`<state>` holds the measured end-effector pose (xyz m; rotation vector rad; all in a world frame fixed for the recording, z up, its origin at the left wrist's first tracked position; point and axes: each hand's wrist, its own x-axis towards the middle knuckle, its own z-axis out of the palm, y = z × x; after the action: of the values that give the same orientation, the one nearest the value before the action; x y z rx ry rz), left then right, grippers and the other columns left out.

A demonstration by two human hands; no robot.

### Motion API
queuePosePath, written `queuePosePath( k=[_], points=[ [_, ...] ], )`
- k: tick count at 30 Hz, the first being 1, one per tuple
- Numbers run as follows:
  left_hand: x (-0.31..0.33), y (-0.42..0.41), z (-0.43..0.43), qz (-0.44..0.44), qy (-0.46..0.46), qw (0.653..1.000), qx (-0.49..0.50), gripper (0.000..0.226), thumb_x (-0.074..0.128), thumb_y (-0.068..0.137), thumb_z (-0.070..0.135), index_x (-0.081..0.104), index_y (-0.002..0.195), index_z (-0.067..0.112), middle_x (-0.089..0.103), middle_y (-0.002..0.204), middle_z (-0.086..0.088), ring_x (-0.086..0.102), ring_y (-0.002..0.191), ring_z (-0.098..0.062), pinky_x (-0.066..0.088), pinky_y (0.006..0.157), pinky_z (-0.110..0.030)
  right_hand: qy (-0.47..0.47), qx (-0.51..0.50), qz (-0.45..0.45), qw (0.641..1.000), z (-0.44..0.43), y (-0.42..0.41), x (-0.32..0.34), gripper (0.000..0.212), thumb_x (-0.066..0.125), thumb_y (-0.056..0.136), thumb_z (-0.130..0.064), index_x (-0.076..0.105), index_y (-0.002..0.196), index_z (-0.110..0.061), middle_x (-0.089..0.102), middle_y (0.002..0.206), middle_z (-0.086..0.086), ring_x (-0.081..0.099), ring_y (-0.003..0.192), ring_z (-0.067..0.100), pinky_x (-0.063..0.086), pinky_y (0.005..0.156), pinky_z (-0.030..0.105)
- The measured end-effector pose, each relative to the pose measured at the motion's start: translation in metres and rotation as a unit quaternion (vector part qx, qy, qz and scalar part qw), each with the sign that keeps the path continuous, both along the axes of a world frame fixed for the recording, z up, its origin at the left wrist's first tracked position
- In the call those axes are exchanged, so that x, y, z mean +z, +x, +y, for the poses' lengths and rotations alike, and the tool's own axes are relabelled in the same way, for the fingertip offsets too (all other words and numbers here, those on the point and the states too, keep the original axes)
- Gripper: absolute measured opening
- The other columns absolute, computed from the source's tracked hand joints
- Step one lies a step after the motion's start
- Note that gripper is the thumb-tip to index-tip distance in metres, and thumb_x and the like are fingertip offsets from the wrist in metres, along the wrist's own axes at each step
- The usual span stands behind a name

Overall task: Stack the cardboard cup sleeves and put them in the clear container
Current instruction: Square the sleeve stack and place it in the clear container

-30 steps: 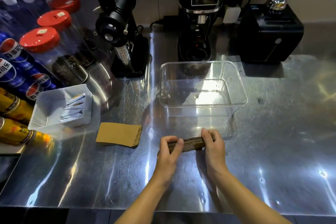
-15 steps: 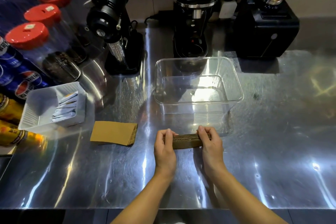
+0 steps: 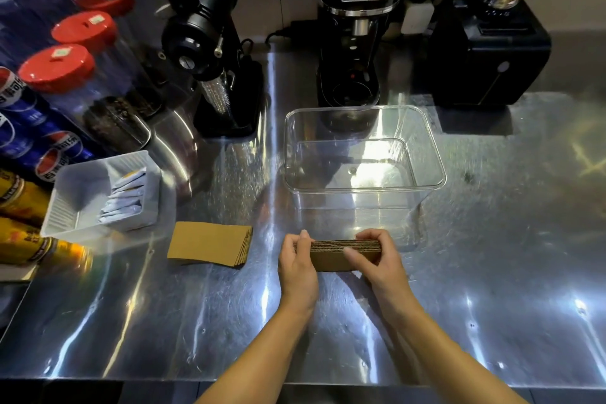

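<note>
I see the held stack of cup sleeves (image 3: 334,254) standing on edge on the steel counter (image 3: 492,272), its long axis running left to right, corrugated edges facing up. My left hand (image 3: 298,267) clasps its left end and my right hand (image 3: 377,261) its right end, fingers curled closed around it. It sits just in front of the clear container (image 3: 436,154), which holds nothing. A second stack of sleeves (image 3: 208,243) lies flat to the left, beside a white tray (image 3: 82,184) holding packets (image 3: 126,198).
</note>
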<state>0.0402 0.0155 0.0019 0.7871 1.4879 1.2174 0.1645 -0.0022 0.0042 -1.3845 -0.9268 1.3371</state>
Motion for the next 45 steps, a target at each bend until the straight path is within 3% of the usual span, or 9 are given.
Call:
queuePosePath(
  k=[6,11,14,18,22,24,37,42,45],
  points=[
    [0.013,-0.003,-0.003,-0.047,-0.015,0.998,-0.031,0.024,0.047,0.091,0.030,0.050,0.072,0.015,0.051,0.068,0.002,0.050,0.056,0.002,0.042,0.055,-0.012,-0.003,0.001,-0.057,0.998,-0.001,0.007,-0.004,0.036,0.071,0.072,-0.007,0.052,0.078,-0.037,0.056,0.077,-0.004,0.055,0.076,0.016,0.049,0.073,0.033],
    [0.023,-0.024,-0.005,-0.046,-0.016,0.988,-0.149,0.021,0.063,0.078,0.015,0.054,0.093,0.026,0.058,0.095,-0.009,0.056,0.089,-0.022,0.049,0.086,-0.052,-0.021,-0.021,0.003,1.000,0.004,0.001,-0.006,0.028,0.074,0.060,-0.026,0.055,0.079,-0.035,0.061,0.075,-0.005,0.058,0.078,0.017,0.049,0.080,0.048],
    [0.026,-0.042,-0.003,0.094,0.019,0.984,-0.151,0.028,0.058,0.084,0.005,0.051,0.096,0.030,0.059,0.096,-0.001,0.057,0.091,-0.019,0.050,0.086,-0.045,-0.015,0.025,-0.012,1.000,0.011,-0.008,0.004,0.027,0.073,0.064,-0.027,0.054,0.080,-0.037,0.060,0.083,0.000,0.060,0.081,0.019,0.054,0.080,0.053],
    [0.037,-0.066,0.001,0.086,0.037,0.991,-0.095,0.032,0.058,0.083,0.000,0.052,0.095,0.029,0.059,0.094,-0.003,0.057,0.087,-0.019,0.047,0.081,-0.037,-0.003,0.082,-0.006,0.997,0.022,-0.029,0.022,0.027,0.071,0.076,-0.011,0.055,0.086,-0.030,0.056,0.088,0.001,0.057,0.084,0.019,0.055,0.077,0.058],
    [0.050,-0.093,0.006,0.060,0.052,0.996,-0.044,0.036,0.053,0.083,-0.008,0.051,0.092,0.026,0.055,0.091,-0.007,0.052,0.080,-0.015,0.043,0.073,-0.028,0.037,0.156,-0.046,0.986,0.036,-0.043,0.043,0.029,0.068,0.076,-0.003,0.058,0.092,-0.025,0.060,0.089,-0.001,0.057,0.080,0.005,0.053,0.067,0.018],
    [0.056,-0.105,0.008,0.056,0.058,0.996,-0.027,0.035,0.052,0.083,-0.010,0.050,0.093,0.024,0.054,0.090,-0.006,0.052,0.078,-0.013,0.045,0.068,-0.024,0.042,0.164,-0.057,0.984,0.040,-0.052,0.051,0.030,0.068,0.076,0.000,0.059,0.093,-0.023,0.060,0.085,-0.004,0.056,0.072,-0.003,0.050,0.063,0.014],
    [0.072,-0.177,0.035,0.125,0.000,0.991,0.057,0.044,0.067,0.076,-0.002,0.054,0.117,0.000,0.060,0.100,-0.009,0.057,0.084,-0.012,0.046,0.061,-0.012,-0.096,0.147,0.023,0.984,0.061,-0.129,0.058,0.032,0.065,0.079,0.002,0.051,0.107,-0.008,0.053,0.087,0.004,0.056,0.071,0.017,0.048,0.045,0.019],
    [0.056,-0.188,0.040,0.144,-0.032,0.987,0.057,0.042,0.068,0.075,-0.002,0.056,0.115,-0.001,0.059,0.097,-0.008,0.055,0.084,-0.015,0.044,0.073,-0.023,-0.121,0.153,-0.036,0.980,0.065,-0.148,0.046,0.035,0.065,0.080,-0.001,0.045,0.107,-0.011,0.050,0.089,0.004,0.059,0.078,0.026,0.055,0.066,0.051],
    [0.046,-0.194,0.040,0.147,-0.055,0.986,0.052,0.044,0.068,0.076,0.000,0.054,0.118,-0.001,0.058,0.104,-0.012,0.054,0.093,-0.021,0.041,0.080,-0.029,-0.128,0.146,-0.070,0.978,0.066,-0.155,0.039,0.032,0.064,0.079,-0.002,0.046,0.101,-0.016,0.053,0.098,0.011,0.061,0.088,0.034,0.057,0.065,0.053]
  ],
)
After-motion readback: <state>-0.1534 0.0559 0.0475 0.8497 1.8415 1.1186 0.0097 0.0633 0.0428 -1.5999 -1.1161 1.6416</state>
